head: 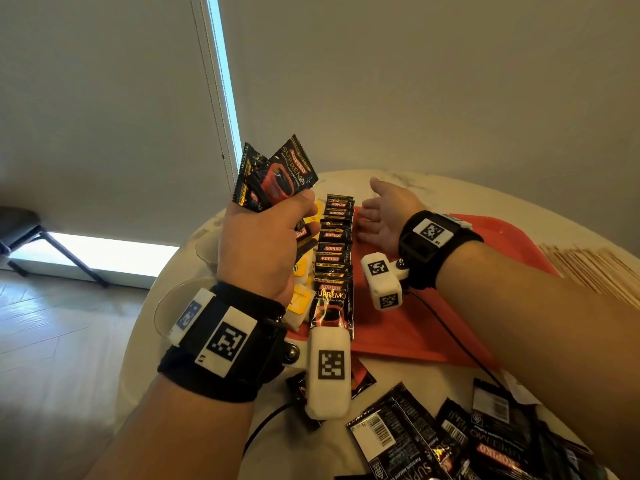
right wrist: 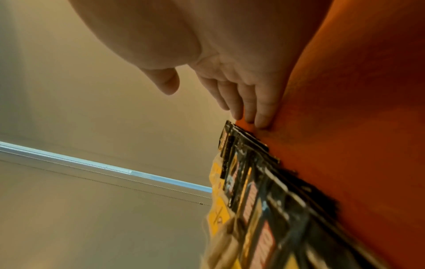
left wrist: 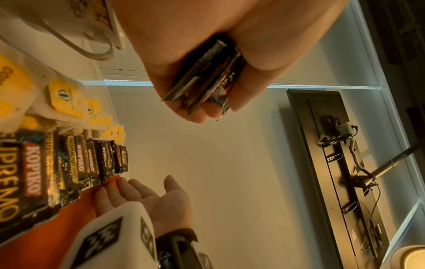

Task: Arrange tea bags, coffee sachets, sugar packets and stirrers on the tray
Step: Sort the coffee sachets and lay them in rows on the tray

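Bare red plastic tray [head: 485, 237] surface lies open right of the overlapping row of black coffee sachets [head: 334, 251]; yellow-tagged tea bags [left wrist: 66, 98] crowd its left; loose black sachets [head: 433, 441] clutter the near marble worktop [head: 415, 181]; wooden stirrers [head: 595, 268] border the tray's right edge.

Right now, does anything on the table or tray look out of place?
Yes. Loose coffee sachets lie jumbled on the table near the tray, some face down, unlike the neat overlapping row of sachets on it.

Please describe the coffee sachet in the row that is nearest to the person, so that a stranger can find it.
Find the red tray and its row of overlapping black sachets. The nearest sachet is the only one whose front shows fully, with KOPIKO SUPREMO and a cup; yellow-tagged tea bags lie to its left.
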Demonstrator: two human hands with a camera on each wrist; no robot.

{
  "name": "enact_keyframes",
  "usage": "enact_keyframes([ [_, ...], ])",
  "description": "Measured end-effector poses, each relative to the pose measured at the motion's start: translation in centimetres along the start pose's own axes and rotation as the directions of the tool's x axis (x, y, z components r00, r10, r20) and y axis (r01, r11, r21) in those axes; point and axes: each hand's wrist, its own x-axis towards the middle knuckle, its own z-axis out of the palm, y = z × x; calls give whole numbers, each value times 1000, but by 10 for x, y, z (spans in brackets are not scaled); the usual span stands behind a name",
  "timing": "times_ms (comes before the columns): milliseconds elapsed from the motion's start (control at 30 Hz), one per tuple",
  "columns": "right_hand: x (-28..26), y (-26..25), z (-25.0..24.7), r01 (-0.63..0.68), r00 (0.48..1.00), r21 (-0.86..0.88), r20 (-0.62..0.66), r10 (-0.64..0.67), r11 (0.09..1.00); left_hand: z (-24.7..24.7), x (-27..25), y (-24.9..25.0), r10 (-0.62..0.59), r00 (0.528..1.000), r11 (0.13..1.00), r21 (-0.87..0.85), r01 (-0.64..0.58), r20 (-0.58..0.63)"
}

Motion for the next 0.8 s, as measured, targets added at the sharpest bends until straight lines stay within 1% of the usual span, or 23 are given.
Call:
enact_keyframes([
  [133,11,-1,0,1,1000,-35,5,-1,999,0,0,-1,8,1000,1000,-7,-8,11],
  [267,19,-6,-1,13,1000,-33,1,-13,999,0,2,-3,14,999,1000,0,-14,30],
  [467,27,-10,-1,13,999,-74,32,-11,997,1,4,-8,40,998,999,5,-40,46],
  [567,15,-15,-7,38,999,-66,38,-35,997,1,5,-9,35,998,999,-12,-35,60],
  [633,-8,-19,-12,114,993,-68,50,-110,991,2,4,-10,16,996,1000,-17,-15,91],
  [667,-24,-21,-14,160,984,-64,94,-154,985,3,3,-10,4,994,1000,-27,-1,109],
  [700,-40,-20,-14,203,968,-55,163,-192,978,4,1,-10,-14,991,999,-42,20,131],
  [767,-73,-15,-13,261,914,-33,331,-235,965,8,-2,-11,-59,980,995,-70,73,190],
  [800,-86,-10,-12,289,885,-37,392,-252,957,10,-4,-13,-84,970,992,-78,104,227],
])
